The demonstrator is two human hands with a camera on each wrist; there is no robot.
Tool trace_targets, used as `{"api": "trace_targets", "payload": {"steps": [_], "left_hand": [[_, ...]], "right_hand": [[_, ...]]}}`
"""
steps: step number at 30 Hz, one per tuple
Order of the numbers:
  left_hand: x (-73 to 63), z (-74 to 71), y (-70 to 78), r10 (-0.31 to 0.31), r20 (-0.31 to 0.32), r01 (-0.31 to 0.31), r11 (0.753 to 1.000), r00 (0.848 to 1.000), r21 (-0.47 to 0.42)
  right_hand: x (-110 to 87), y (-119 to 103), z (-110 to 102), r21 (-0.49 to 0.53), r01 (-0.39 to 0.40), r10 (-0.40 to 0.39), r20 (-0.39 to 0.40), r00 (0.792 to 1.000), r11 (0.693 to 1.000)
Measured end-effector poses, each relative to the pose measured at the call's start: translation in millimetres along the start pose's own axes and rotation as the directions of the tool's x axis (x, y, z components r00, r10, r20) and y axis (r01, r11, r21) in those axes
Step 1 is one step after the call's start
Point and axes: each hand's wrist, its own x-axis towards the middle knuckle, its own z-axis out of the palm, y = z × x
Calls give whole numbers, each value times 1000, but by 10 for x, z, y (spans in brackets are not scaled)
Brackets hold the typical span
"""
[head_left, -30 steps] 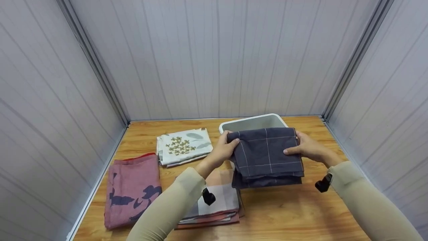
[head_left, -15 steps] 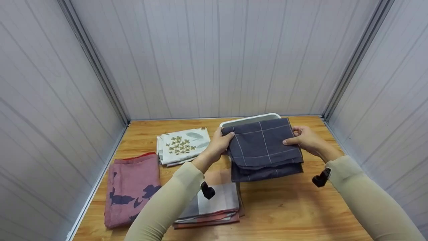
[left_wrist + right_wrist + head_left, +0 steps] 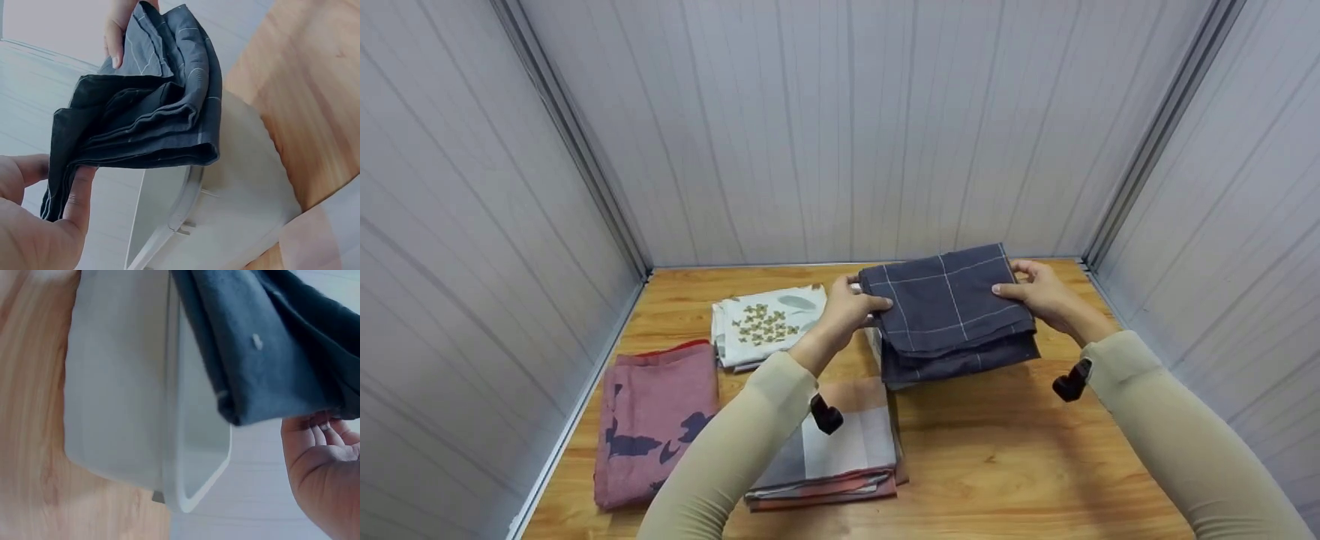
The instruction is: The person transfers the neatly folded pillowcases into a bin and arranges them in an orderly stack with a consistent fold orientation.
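A folded dark blue-grey cloth (image 3: 952, 304) with thin white check lines hangs above a white plastic bin (image 3: 118, 382). My left hand (image 3: 844, 319) pinches its left side, thumb on top and fingers beneath; the left wrist view shows the layered folds between thumb and fingers. At the opposite side my right hand (image 3: 1046, 300) grips the edge with its thumb over the upper face. In the head view the cloth hides nearly all of the bin. The bin's open rim (image 3: 180, 208) lies just below the cloth in the left wrist view.
On the wooden table (image 3: 1005, 465) lie a white cloth with a flower print (image 3: 769, 326), a pink cloth with dark shapes (image 3: 660, 420) at the left, and a folded checked cloth (image 3: 847, 442) in front. Panel walls (image 3: 840, 135) enclose the back and sides.
Both hands have moved the dark cloth away from me, over the bin, and its right side has tilted up. The bin's rim, visible earlier in the head view, is now covered.
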Motion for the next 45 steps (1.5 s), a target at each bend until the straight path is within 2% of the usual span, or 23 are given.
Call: {"api": "trace_targets", "payload": {"steps": [5,14,19,24,27,31,37,45], "left_hand": [[52,44,74,40,-43,-39,999,998,25],[147,97,178,75,-95,-70,996,993,58],[193,109,202,117,-96,-112,992,989,57],[241,122,204,157,-110,-150,986,981,71],[261,129,184,175,-112,-166,983,978,80],[300,127,124,193,-113,-183,979,975,94],[350,122,-1,198,-114,-186,976,974,109],[362,112,-119,152,-100,-130,971,983,199]], "right_hand": [[54,-102,-49,-44,4,-4,6,1000,999],[106,-304,-101,1,-13,13,46,999,1000],[156,-350,-117,-14,19,-19,-36,999,1000],[259,-320,-99,-18,63,-65,-159,985,998],[316,-278,-73,-38,84,-91,-216,972,996],[362,-213,-47,-75,95,-111,-248,963,993],[414,-94,-23,-109,90,-115,-255,960,990],[446,89,29,-135,69,-100,-239,966,988]]}}
